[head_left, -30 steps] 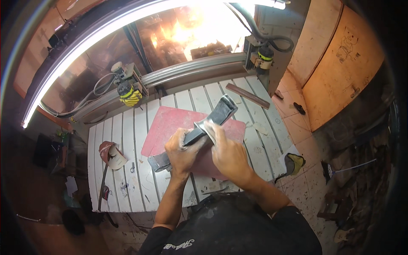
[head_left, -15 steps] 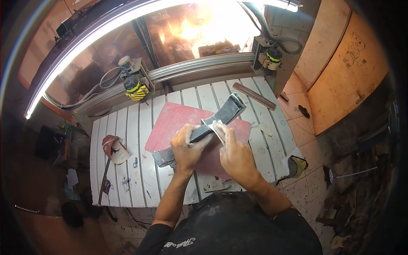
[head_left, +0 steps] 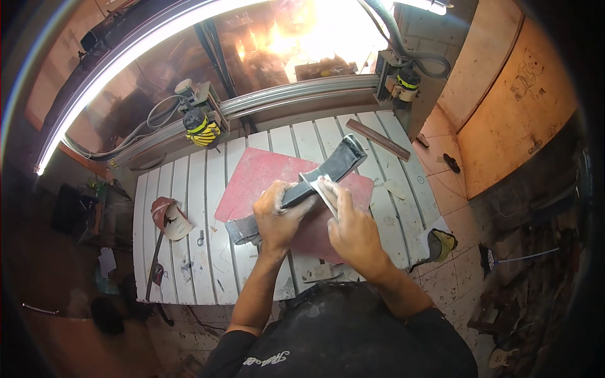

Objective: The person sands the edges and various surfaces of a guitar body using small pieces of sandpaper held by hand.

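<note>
Fingers (head_left: 287,200) of the left hand (head_left: 277,217) are wrapped tight around the middle of a long grey piece (head_left: 296,192). It is gripped from above, and the thumb side is turned toward the person. The long grey piece is laid slanted across a red board (head_left: 255,176). Its wide dark end (head_left: 343,154) is pointed up and to the right, and its blocky grey end (head_left: 242,230) is pointed down and to the left.

The right hand (head_left: 353,230) is placed just beside the left one. Its fingers are pressed on a small pale sheet (head_left: 324,189), maybe sandpaper, but this is hard to see. The sheet is held flat against the grey piece, so the right fingers are closed on it.

The red board is set on a white slatted worktop (head_left: 189,189). At the back of the worktop, a metal rail (head_left: 290,97) is stretched from side to side. A yellow and black motor (head_left: 201,126) is fixed to the rail on the left, and another one (head_left: 406,82) is seen on the right. A brown wooden strip (head_left: 378,138) is laid near the far right edge. A dark red mask (head_left: 165,211) is left on the worktop, well apart from the hands.
</note>
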Demonstrator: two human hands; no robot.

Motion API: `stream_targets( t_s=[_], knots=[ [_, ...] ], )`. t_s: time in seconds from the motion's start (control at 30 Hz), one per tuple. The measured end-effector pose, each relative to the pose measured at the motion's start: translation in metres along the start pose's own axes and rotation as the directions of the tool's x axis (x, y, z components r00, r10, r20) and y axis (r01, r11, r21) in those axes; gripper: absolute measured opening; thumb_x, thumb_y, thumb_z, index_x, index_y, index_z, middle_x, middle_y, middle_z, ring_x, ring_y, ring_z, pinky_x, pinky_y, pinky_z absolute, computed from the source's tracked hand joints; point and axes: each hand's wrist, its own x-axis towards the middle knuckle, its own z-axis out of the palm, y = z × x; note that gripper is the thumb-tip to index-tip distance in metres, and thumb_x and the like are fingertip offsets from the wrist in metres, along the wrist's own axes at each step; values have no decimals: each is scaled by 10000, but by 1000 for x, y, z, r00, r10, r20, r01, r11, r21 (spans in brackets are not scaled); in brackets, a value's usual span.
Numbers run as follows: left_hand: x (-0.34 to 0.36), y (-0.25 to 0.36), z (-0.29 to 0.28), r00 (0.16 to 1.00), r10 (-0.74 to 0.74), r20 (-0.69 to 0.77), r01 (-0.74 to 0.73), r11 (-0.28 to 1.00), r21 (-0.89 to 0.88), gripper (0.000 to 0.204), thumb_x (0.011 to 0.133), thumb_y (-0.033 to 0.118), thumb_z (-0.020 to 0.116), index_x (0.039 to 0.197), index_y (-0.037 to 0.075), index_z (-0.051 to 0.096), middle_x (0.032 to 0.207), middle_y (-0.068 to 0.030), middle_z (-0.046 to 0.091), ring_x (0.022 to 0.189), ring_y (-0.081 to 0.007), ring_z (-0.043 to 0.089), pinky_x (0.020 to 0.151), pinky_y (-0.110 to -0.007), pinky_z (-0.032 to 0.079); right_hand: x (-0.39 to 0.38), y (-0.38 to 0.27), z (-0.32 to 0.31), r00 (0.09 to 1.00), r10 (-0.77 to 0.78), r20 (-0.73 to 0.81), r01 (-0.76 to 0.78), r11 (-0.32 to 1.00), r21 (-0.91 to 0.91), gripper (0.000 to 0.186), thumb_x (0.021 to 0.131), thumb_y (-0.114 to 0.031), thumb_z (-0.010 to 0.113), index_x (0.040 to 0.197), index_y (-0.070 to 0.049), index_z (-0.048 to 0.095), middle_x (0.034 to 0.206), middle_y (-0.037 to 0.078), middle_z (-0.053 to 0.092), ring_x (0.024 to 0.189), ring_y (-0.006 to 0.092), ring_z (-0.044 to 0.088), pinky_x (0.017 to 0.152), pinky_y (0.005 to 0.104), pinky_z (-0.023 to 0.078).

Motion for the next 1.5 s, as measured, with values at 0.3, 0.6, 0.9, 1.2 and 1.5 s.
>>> stream_targets(
  t_s=[0.3,0.6,0.9,1.2,1.5],
  knots=[
    [-1,2,2,1000,17,-16,-17,1000,26,340,673,165,929,898,52,702,781,-118,693,697,-290,685,640,-385,524,1,-4,-3,999,32,32,-32,999,18,614,842,83,554,1430,-24,412,1359,198,648,1192,409,639,950,485,536],
    [-7,2,3,1000,-8,23,7,999,48,331,670,161,926,894,55,706,793,-124,697,711,-305,689,660,-388,528,2,0,-5,1000,8,7,-8,1000,3,619,845,76,556,1436,-40,416,1241,245,685,1068,439,677,888,527,545],
    [-4,1,0,1000,19,5,-19,999,39,329,664,149,927,881,43,703,796,-123,701,712,-293,693,655,-382,529,6,-2,-1,991,108,75,-106,994,-35,640,842,66,561,1445,-55,387,1300,224,639,1088,458,635,897,552,521],
    [-6,-2,-4,998,56,39,-60,993,97,311,691,98,919,895,16,700,808,-69,719,720,-137,684,671,-302,538,7,2,10,998,63,14,-63,998,7,596,873,39,546,1446,-69,420,1178,287,683,959,475,684,836,572,535],
    [4,-5,-11,1000,9,-22,-8,999,39,363,680,166,957,882,20,693,783,-111,725,691,-189,709,644,-321,541,-12,-20,-43,976,120,184,-168,947,274,538,837,107,473,1370,48,523,1345,263,641,1320,327,603,1131,399,446]
  ],
)
